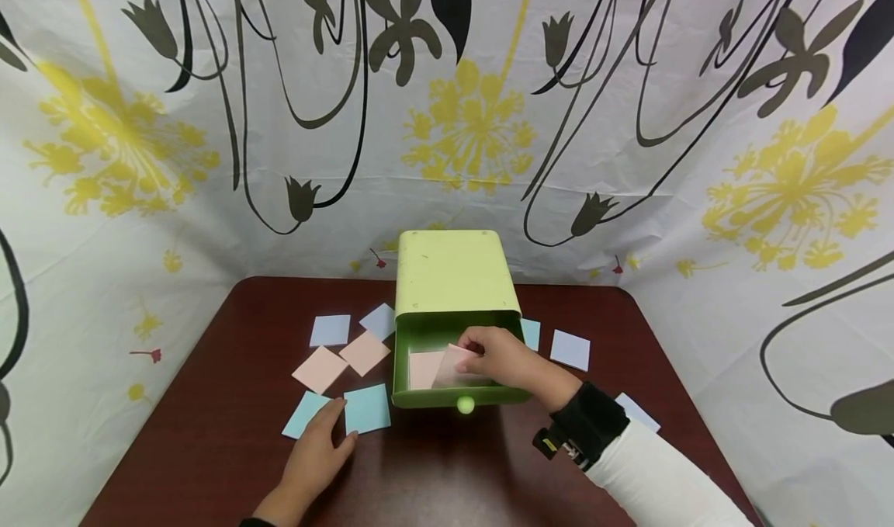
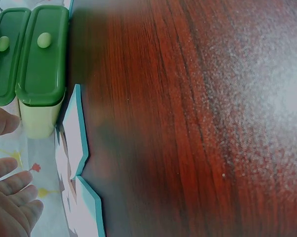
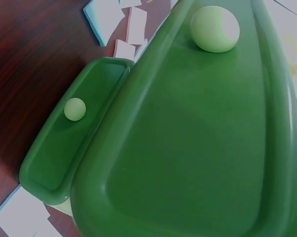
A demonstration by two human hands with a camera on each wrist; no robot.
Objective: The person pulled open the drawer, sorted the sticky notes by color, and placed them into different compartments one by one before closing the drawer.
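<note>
My right hand (image 1: 504, 360) reaches into the pulled-out top drawer (image 3: 188, 133) of a pale-green two-drawer box (image 1: 450, 271). Thumb and fingers pinch a pink sticky-note pad (image 1: 448, 366), which is tilted up inside the drawer. Another pink pad (image 1: 421, 370) lies beside it at the drawer's left. On the table at left, my left hand (image 1: 314, 455) has its fingers relaxed, with fingertips right at two light-blue sticky-note pads, the nearer one (image 1: 367, 409) and one farther left (image 1: 305, 414). In the left wrist view the left hand (image 2: 12, 192) shows loosely spread fingers.
Two more pink pads (image 1: 320, 369) and two lavender pads (image 1: 330, 331) lie left of the box. To its right are a light-blue pad (image 1: 531, 334) and lavender pads (image 1: 570, 350). The bottom drawer (image 3: 81, 133) is closed. A patterned curtain (image 1: 447, 123) surrounds the dark wooden table (image 1: 447, 480).
</note>
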